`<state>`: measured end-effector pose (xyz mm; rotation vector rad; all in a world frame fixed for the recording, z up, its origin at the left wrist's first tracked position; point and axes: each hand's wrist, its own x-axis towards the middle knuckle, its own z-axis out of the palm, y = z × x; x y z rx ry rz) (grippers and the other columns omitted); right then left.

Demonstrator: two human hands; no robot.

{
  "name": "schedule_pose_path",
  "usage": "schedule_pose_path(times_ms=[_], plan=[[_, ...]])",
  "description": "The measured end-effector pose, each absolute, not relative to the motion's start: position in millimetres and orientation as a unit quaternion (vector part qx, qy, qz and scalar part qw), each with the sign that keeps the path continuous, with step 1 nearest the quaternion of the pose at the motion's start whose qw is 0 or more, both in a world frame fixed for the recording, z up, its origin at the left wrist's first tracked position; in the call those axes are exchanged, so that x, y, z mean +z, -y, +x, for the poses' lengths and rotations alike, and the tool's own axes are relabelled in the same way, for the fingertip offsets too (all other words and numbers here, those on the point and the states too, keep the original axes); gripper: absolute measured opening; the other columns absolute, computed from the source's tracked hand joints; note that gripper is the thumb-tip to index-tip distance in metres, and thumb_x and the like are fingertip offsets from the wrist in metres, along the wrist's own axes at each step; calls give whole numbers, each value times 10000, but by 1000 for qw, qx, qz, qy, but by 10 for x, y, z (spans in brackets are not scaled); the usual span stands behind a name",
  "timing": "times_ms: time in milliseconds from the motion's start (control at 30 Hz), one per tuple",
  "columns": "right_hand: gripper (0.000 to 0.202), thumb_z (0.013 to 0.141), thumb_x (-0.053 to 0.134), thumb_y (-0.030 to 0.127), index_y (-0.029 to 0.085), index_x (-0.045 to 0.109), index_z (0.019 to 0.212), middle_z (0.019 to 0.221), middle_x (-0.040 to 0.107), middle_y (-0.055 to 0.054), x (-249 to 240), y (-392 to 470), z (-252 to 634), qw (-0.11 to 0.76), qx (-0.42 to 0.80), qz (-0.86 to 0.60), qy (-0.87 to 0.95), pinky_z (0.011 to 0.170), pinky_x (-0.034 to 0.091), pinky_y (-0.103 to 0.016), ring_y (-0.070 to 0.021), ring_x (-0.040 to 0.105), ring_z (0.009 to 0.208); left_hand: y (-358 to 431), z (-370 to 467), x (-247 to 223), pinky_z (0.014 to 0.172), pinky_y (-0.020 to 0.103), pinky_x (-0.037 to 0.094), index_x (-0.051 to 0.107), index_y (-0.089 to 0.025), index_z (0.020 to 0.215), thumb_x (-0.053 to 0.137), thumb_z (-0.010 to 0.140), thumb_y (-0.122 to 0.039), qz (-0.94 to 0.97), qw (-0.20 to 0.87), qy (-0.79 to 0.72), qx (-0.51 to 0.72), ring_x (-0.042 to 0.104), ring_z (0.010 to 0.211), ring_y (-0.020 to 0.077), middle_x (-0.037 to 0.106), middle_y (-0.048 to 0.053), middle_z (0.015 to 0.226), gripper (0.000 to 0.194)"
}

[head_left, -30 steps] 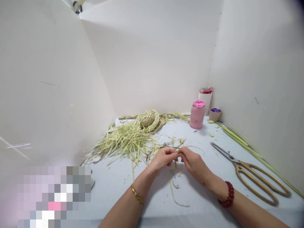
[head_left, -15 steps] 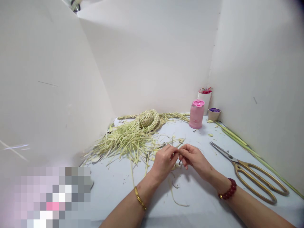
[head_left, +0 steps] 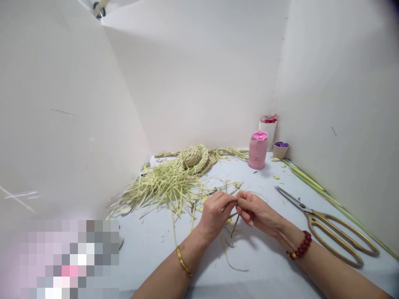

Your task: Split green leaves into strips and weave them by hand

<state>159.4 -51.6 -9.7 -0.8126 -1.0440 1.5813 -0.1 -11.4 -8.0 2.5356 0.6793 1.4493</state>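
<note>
My left hand [head_left: 215, 214], with a gold bracelet at its wrist, is closed in a pinch on a thin dark strand [head_left: 235, 226]. Fingertip to fingertip with it, my right hand [head_left: 256, 211] pinches the same strand; a dark red bead bracelet [head_left: 302, 246] circles that wrist. Ends of the strand hang below the fingers, and its upper part is hidden between them. Behind and left of my hands lies a pile of pale green straw [head_left: 168, 182], with a braided straw coil [head_left: 196, 157] at its back.
Large gold-handled scissors [head_left: 311, 214] lie at the right, near long green stalks [head_left: 336, 203] along the wall. Farther back stand a pink bottle [head_left: 258, 151], a white cup [head_left: 271, 129] with red pieces, and a small tan cup [head_left: 279, 152] with purple pieces.
My right hand has shifted slightly right and down, its fingers still pinched near the left ones. More of the dark strand now shows hanging below the fingers.
</note>
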Motion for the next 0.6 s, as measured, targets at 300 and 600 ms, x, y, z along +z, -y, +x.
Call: schedule_pose_path(times_ms=[300,600], plan=[[228,802,633,416,196,579,828,598,576,35,-50,533,1565,521,405,-495,565,495,440,-247,-113,520,493,99,7,-95,670,239,429,658,-193,795,530,859,-249,801,274,-356,397,566,732,136,631,23,788,154],[192,905,432,242,202,607,835,832,655,-56,-164,515,1603,452,98,-520,718,714,450,-309,-177,593,750,36,47,-171,570,219,401,585,-158,792,511,841,-353,706,489,-356,369,475,604,102,527,-13,702,215]])
